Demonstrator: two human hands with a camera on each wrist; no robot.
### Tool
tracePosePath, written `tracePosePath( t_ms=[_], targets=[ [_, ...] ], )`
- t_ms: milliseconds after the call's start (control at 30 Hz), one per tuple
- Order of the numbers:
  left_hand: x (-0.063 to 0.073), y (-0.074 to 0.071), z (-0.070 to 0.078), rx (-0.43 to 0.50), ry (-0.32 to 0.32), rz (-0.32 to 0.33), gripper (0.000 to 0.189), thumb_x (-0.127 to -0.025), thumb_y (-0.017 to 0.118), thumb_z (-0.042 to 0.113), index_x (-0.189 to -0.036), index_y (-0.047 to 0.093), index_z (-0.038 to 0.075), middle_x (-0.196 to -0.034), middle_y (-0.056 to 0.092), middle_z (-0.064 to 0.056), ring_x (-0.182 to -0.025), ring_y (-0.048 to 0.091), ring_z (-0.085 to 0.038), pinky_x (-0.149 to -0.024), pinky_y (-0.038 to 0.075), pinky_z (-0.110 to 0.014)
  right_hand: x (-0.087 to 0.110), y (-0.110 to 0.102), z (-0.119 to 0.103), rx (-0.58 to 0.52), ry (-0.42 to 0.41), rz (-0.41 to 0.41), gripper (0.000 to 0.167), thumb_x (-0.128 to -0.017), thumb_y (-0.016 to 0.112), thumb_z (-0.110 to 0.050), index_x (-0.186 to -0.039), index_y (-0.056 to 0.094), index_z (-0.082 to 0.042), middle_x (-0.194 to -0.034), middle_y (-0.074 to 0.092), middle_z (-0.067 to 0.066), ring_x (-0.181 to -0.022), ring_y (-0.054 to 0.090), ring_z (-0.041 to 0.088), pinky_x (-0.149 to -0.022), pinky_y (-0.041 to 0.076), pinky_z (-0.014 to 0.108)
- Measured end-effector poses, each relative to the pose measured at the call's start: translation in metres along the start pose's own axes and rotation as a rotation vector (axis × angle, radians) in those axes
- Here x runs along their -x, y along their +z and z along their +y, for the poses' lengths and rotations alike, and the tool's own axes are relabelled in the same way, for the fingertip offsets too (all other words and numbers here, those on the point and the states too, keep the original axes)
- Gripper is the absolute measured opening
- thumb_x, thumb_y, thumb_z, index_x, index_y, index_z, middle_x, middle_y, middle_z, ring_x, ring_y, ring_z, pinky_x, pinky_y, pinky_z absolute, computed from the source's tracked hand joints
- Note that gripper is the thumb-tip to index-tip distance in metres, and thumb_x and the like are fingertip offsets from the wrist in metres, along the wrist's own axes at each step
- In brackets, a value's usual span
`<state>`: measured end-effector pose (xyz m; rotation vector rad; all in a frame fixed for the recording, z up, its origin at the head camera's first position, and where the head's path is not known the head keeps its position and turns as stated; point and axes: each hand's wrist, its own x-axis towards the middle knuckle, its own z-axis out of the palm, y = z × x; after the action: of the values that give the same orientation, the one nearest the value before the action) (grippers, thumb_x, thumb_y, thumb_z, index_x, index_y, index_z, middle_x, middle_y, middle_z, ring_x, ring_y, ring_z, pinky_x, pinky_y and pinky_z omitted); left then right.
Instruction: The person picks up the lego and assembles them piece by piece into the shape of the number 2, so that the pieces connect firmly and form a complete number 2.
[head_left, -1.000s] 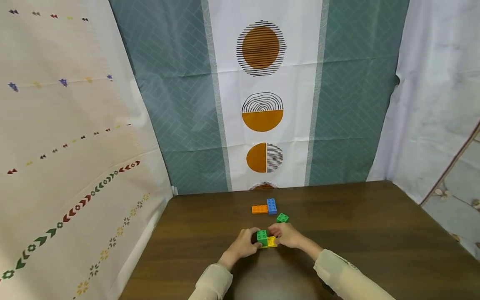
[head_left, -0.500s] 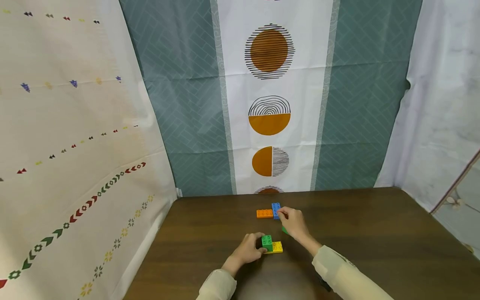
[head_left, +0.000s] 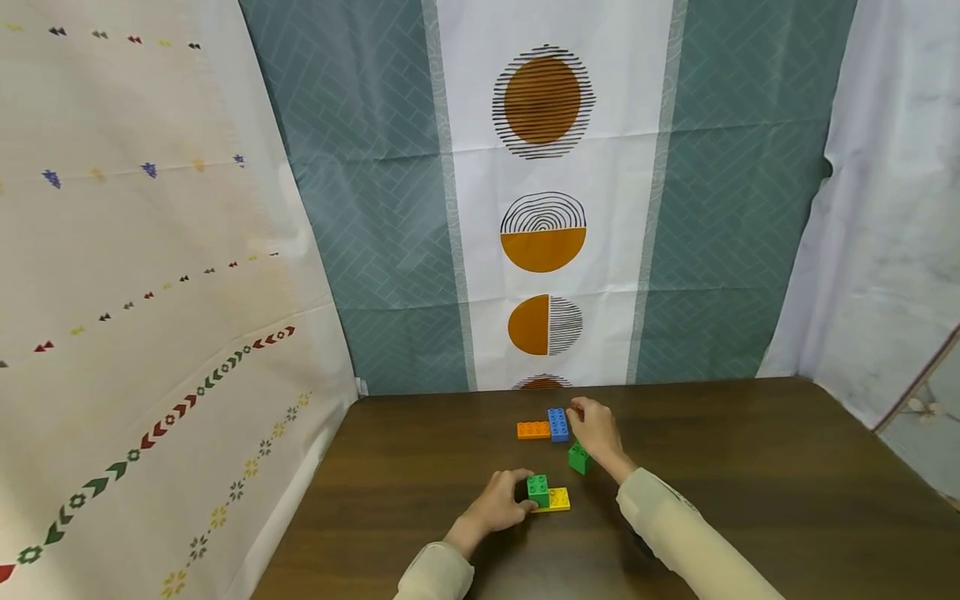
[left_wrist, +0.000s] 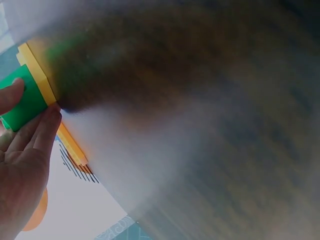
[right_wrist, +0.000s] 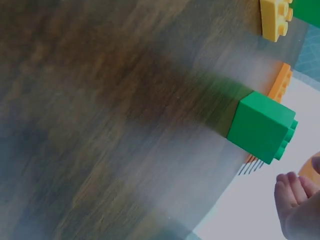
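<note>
My left hand (head_left: 495,502) pinches a green building brick (head_left: 537,490) between thumb and fingers. That brick sits on one end of a flat yellow brick (head_left: 558,498), whose bare studs show on the right. The left wrist view has the thumb on one side of the green brick (left_wrist: 31,102) and the fingers across the other. My right hand (head_left: 596,429) hovers beside a blue brick (head_left: 557,424), fingers loosely bent, nothing between them. Just below that hand stands a second green brick (head_left: 579,457), turned at an angle; the right wrist view shows its tall side (right_wrist: 262,125).
An orange brick (head_left: 533,430) lies against the blue one's left side. The brown wooden table (head_left: 420,450) ends at a patterned cloth (head_left: 543,250) behind, with a cream cloth (head_left: 150,333) along the left.
My right hand has left the yellow brick and travelled away from me, past the second green brick to the blue one's right side. My left hand keeps its hold; the head view has shifted slightly.
</note>
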<state>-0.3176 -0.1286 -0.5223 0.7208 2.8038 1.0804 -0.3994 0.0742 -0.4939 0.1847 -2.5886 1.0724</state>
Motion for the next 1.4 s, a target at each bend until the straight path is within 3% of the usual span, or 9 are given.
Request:
tracePosePath(
  t_ms=[167, 200, 300, 400, 533, 767, 967, 1267, 1400],
  targets=[
    [-0.001, -0.001, 0.000, -0.005, 0.015, -0.003, 0.040, -0.085, 0.073, 0.010, -0.120, 0.063, -0.005, -0.118, 0.069, -0.015, -0.111, 0.063, -0.025, -0.098, 0.051, -0.041, -0.001, 0.008, 0.000, 0.067, 0.050, -0.100, 0.045, -0.096, 0.060, -0.022, -0.132, 0.055, 0.004, -0.122, 0.064, 0.025, -0.060, 0.058, 0.024, -0.067, 0.052, 0.039],
    [-0.002, -0.001, 0.000, -0.006, 0.017, -0.003, 0.039, -0.085, 0.073, 0.010, -0.119, 0.064, -0.005, -0.116, 0.070, -0.015, -0.110, 0.063, -0.023, -0.097, 0.052, -0.040, -0.001, 0.010, 0.000, 0.076, 0.049, -0.116, 0.047, -0.096, 0.060, -0.022, -0.134, 0.053, 0.005, -0.124, 0.063, 0.027, -0.061, 0.059, 0.026, -0.068, 0.053, 0.040],
    [-0.002, -0.002, 0.000, -0.013, 0.028, 0.002, 0.037, -0.084, 0.073, 0.009, -0.118, 0.065, -0.004, -0.115, 0.071, -0.014, -0.110, 0.064, -0.023, -0.096, 0.052, -0.038, 0.000, 0.016, -0.002, 0.103, 0.038, -0.153, 0.052, -0.096, 0.060, -0.023, -0.137, 0.049, 0.007, -0.132, 0.057, 0.028, -0.089, 0.067, 0.036, -0.084, 0.055, 0.047],
    [-0.003, -0.002, 0.000, -0.019, 0.033, 0.011, 0.038, -0.083, 0.074, 0.009, -0.118, 0.066, -0.003, -0.118, 0.070, -0.014, -0.112, 0.063, -0.025, -0.097, 0.052, -0.039, 0.000, 0.022, -0.001, 0.126, 0.030, -0.180, 0.056, -0.097, 0.059, -0.025, -0.140, 0.045, 0.008, -0.144, 0.047, 0.028, -0.123, 0.054, 0.044, -0.100, 0.046, 0.054],
    [-0.003, 0.000, 0.000, -0.021, 0.009, 0.004, 0.037, -0.083, 0.074, 0.011, -0.118, 0.067, 0.000, -0.117, 0.071, -0.011, -0.110, 0.062, -0.023, -0.096, 0.051, -0.038, 0.002, 0.028, 0.004, 0.140, 0.022, -0.220, 0.058, -0.097, 0.058, -0.024, -0.143, 0.040, 0.007, -0.150, 0.039, 0.028, -0.130, 0.048, 0.045, -0.104, 0.042, 0.056],
    [-0.002, -0.001, -0.001, -0.021, -0.037, -0.017, 0.038, -0.083, 0.075, 0.013, -0.118, 0.067, 0.002, -0.114, 0.071, -0.006, -0.103, 0.060, -0.016, -0.093, 0.051, -0.035, 0.005, 0.035, 0.009, 0.212, -0.017, -0.232, 0.065, -0.094, 0.064, -0.026, -0.143, 0.039, 0.009, -0.147, 0.043, 0.029, -0.122, 0.055, 0.044, -0.098, 0.048, 0.053],
    [-0.003, -0.002, -0.001, -0.013, -0.027, -0.014, 0.038, -0.083, 0.075, 0.012, -0.118, 0.067, 0.001, -0.115, 0.071, -0.007, -0.104, 0.061, -0.013, -0.092, 0.051, -0.031, 0.003, 0.037, 0.004, 0.291, -0.013, -0.244, 0.075, -0.090, 0.070, -0.033, -0.142, 0.038, 0.011, -0.135, 0.055, 0.029, -0.099, 0.067, 0.037, -0.079, 0.057, 0.045],
    [-0.002, -0.002, 0.000, 0.010, -0.011, -0.003, 0.034, -0.082, 0.076, 0.012, -0.114, 0.069, 0.004, -0.111, 0.072, -0.004, -0.100, 0.061, -0.011, -0.089, 0.050, -0.028, 0.006, 0.042, 0.004, 0.324, -0.005, -0.199, 0.055, -0.091, 0.068, -0.018, -0.135, 0.049, 0.009, -0.118, 0.065, 0.025, -0.084, 0.067, 0.029, -0.067, 0.057, 0.041],
    [-0.004, -0.004, 0.000, 0.015, -0.014, -0.004, 0.033, -0.082, 0.075, 0.011, -0.114, 0.069, 0.003, -0.108, 0.072, -0.004, -0.096, 0.062, -0.009, -0.086, 0.051, -0.025, 0.004, 0.041, 0.004, 0.311, -0.032, -0.187, 0.051, -0.090, 0.067, -0.014, -0.133, 0.052, 0.010, -0.120, 0.064, 0.027, -0.077, 0.066, 0.028, -0.061, 0.055, 0.039]
  ],
)
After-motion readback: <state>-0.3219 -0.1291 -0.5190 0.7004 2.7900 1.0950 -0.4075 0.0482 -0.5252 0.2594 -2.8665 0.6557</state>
